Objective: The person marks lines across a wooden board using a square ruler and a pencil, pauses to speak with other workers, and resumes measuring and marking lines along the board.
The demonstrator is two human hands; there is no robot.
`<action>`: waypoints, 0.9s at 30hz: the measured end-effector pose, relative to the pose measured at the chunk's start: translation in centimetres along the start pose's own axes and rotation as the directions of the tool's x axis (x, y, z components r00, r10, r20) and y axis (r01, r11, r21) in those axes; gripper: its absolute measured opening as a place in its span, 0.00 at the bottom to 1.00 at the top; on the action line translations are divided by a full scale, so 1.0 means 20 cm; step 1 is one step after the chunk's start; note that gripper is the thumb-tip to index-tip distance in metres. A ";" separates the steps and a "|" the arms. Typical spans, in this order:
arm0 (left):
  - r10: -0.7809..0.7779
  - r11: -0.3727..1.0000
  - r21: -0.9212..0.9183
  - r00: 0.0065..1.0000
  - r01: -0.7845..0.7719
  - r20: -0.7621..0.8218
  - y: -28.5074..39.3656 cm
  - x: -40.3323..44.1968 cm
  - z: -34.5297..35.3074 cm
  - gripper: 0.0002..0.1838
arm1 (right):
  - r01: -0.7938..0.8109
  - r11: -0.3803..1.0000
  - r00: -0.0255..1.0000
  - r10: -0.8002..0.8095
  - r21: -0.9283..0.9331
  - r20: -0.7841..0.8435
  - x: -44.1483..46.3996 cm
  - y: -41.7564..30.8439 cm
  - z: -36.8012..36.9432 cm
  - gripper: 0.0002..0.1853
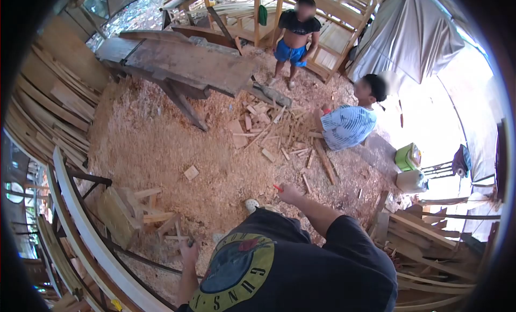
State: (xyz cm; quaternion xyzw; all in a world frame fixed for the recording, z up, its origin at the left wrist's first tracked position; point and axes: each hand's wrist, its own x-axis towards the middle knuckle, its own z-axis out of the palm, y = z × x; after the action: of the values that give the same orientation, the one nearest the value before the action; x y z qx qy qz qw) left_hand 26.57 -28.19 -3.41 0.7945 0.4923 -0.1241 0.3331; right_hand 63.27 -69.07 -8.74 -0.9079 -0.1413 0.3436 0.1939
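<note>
My right hand [291, 194] is closed on a small red object [278, 188], held out over the shavings-covered floor. On the left, my left hand [188, 248] is closed round a small dark object [190, 240] that is too small to name. Beside that hand stand pieces of a wooden frame [169, 226] near a wooden block [119, 215]. A small square wood piece [191, 173] lies on the floor ahead of me.
A heavy workbench [193, 62] stands ahead. Scrap wood [263, 118] is scattered near a crouching person [349, 124]; another person [294, 38] stands behind. Long boards [54, 108] lean at left. A lumber pile [424, 242] and green container [407, 157] are at right.
</note>
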 end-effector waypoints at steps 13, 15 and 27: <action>-0.213 0.956 -0.194 0.975 0.222 0.068 -0.74 0.10 0.27 0.29 | 0.722 0.640 0.326 -0.651 -0.265 -0.685 -0.19 -1.08 -1.12 0.38; -0.318 0.935 -0.145 0.946 0.324 0.065 -0.39 -0.01 0.14 0.28 | 0.748 0.548 0.171 -0.705 -0.375 -0.688 -0.26 -1.22 -1.28 0.38; -0.159 0.948 -0.274 0.987 0.160 0.027 -0.52 0.13 0.30 0.21 | 0.754 0.513 0.158 -0.748 -0.410 -0.645 -0.17 -1.21 -1.17 0.41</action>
State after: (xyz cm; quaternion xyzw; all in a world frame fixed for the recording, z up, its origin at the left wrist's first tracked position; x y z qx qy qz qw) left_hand 19.61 -27.22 -13.59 0.6980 0.5665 -0.0828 0.4302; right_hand 73.60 -54.91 20.24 -0.7651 -0.4725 -0.2160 0.3803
